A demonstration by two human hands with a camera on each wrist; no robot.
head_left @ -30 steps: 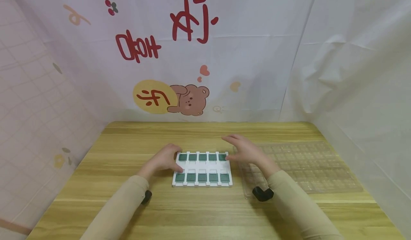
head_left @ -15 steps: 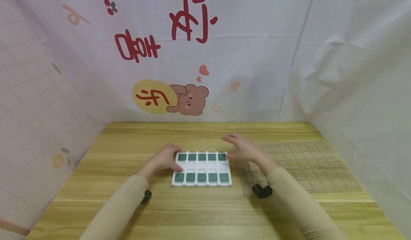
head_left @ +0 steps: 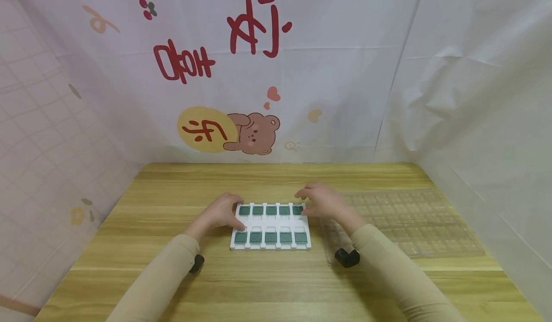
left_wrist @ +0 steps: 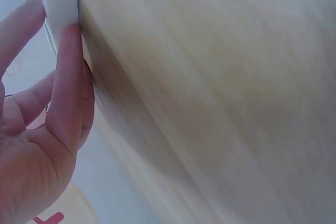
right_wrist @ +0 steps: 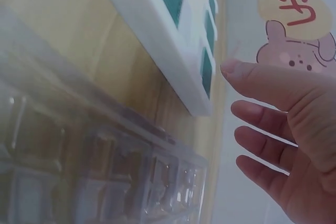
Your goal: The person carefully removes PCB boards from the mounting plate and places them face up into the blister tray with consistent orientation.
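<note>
A white tray (head_left: 271,222) lies on the table, with two rows of small green grid-patterned square chips (head_left: 270,238) in its slots. My left hand (head_left: 222,211) grips the tray's left end, thumb on the top face; in the left wrist view its fingers lie along the white side wall (left_wrist: 60,3). Over the tray's far right corner hovers my right hand (head_left: 324,202), thumb tip close above the last chip of the far row. In the right wrist view its fingers are loosely bent and hold nothing, near the tray's corner (right_wrist: 194,90).
To the right of the white tray lies a clear plastic tray (head_left: 414,224) with many moulded compartments, partly under my right forearm. A printed cloth (head_left: 340,73) hangs behind the wooden table (head_left: 241,288) and along both sides.
The fingers of my right hand have bent a little and come down slightly nearer the tray's far right corner. My left hand and the tray look unchanged.
</note>
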